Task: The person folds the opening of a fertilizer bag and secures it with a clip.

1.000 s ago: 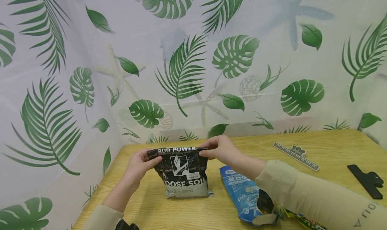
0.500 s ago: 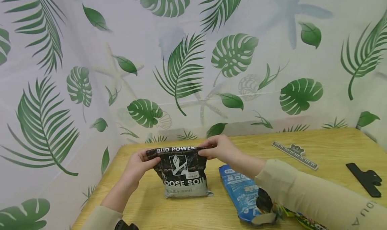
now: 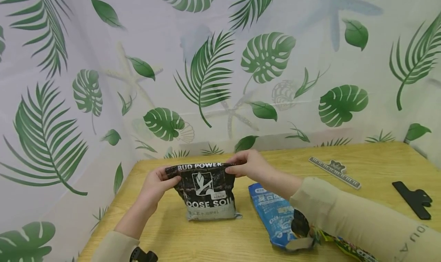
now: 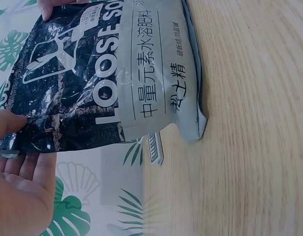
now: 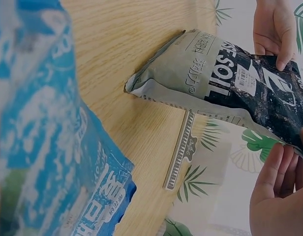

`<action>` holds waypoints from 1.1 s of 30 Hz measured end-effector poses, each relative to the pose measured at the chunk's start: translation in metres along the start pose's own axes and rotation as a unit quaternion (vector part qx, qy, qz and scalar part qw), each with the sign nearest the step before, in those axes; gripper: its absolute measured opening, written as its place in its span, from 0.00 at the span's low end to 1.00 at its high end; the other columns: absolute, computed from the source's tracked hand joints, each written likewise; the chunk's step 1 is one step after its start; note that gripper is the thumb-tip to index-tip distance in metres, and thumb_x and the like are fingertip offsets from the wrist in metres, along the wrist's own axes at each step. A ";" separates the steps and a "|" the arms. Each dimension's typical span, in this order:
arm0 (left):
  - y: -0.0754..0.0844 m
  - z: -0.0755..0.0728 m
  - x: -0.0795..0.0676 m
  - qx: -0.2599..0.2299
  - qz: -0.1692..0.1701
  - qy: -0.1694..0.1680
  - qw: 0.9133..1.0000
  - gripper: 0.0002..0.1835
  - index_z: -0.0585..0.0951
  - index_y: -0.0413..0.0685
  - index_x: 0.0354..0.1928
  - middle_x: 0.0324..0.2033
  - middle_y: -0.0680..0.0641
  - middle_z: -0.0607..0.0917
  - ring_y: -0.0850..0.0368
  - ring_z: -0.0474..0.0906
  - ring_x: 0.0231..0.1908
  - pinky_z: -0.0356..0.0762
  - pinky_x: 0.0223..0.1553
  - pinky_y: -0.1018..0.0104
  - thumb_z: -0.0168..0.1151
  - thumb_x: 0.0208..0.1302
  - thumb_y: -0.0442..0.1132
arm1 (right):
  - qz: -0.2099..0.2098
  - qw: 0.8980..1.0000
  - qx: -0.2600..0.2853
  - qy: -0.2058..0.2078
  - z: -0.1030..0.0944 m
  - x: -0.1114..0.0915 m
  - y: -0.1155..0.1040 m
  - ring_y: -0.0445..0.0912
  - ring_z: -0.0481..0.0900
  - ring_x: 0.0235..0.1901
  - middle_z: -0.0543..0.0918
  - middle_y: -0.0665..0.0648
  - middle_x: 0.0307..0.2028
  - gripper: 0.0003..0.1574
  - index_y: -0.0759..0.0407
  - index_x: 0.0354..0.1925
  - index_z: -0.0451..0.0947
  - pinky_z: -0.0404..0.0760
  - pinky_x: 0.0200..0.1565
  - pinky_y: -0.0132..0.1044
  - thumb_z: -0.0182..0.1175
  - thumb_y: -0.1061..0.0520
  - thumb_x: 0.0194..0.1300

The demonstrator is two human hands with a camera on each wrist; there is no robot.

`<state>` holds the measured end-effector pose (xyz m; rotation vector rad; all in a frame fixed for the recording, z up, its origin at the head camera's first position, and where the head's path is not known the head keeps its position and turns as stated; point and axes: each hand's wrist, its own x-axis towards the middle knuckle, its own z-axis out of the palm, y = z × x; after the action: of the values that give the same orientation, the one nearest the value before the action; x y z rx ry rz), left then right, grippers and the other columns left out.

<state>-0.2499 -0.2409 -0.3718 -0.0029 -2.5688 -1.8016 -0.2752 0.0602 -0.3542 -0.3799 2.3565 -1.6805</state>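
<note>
A black and grey bag printed "LOOSE SOIL" (image 3: 210, 187) stands upright on the wooden table, its top edge stretched between both hands. The left hand (image 3: 155, 187) pinches the top left corner, thumb on the front and fingers behind, as the left wrist view shows on the bag's dark upper part (image 4: 77, 113). At the opposite top corner, the right hand (image 3: 253, 168) pinches the same edge. In the right wrist view, the bag's grey base (image 5: 183, 66) rests on the wood, and the right hand's fingers (image 5: 272, 172) lie behind the upper edge.
A blue fertilizer bag (image 3: 270, 214) lies right of the soil bag, partly under the right forearm. Beside it a colourful packet (image 3: 355, 250) shows below the sleeve. Farther right lie a white clip with a striped bar (image 3: 334, 173) and a black clip (image 3: 411, 200). A leaf-print curtain (image 3: 220, 82) hangs behind.
The head view has shifted slightly, so the table and things on it sit a little higher in it. Both hands keep their pinch on the bag's top corners.
</note>
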 end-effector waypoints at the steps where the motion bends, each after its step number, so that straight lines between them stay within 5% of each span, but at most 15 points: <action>1: 0.001 0.000 0.000 0.000 0.002 -0.001 1.000 0.11 0.84 0.32 0.53 0.32 0.58 0.90 0.68 0.86 0.36 0.82 0.53 0.66 0.65 0.72 0.29 | -0.001 1.000 -0.001 0.000 -0.001 0.000 0.000 0.47 0.87 0.44 0.88 0.60 0.49 0.14 0.64 0.54 0.88 0.90 0.52 0.43 0.69 0.61 0.71; 14: 0.003 -0.002 0.000 0.000 0.010 -0.012 1.000 0.11 0.83 0.31 0.54 0.31 0.58 0.90 0.68 0.86 0.36 0.83 0.50 0.69 0.65 0.73 0.30 | -0.004 1.000 -0.008 -0.015 -0.002 -0.001 -0.002 0.46 0.87 0.43 0.87 0.58 0.45 0.13 0.64 0.53 0.87 0.90 0.52 0.44 0.69 0.60 0.72; 20: 0.001 -0.001 -0.002 0.007 0.011 -0.010 1.000 0.11 0.84 0.32 0.53 0.31 0.56 0.91 0.66 0.87 0.35 0.84 0.57 0.60 0.65 0.73 0.31 | -0.008 0.999 -0.017 -0.026 -0.003 -0.003 -0.003 0.49 0.86 0.47 0.86 0.59 0.46 0.16 0.64 0.55 0.85 0.89 0.54 0.45 0.69 0.58 0.73; 33: -0.004 -0.002 -0.003 0.008 0.013 -0.010 1.000 0.11 0.84 0.32 0.54 0.32 0.54 0.91 0.65 0.87 0.35 0.82 0.63 0.53 0.64 0.74 0.31 | -0.026 0.999 0.008 -0.022 -0.004 0.001 -0.004 0.53 0.83 0.53 0.83 0.64 0.62 0.22 0.65 0.58 0.85 0.86 0.60 0.49 0.59 0.49 0.81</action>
<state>-0.2465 -0.2440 -0.3752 -0.0531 -2.5842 -1.7801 -0.2767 0.0622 -0.3492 -0.4755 2.3197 -1.6939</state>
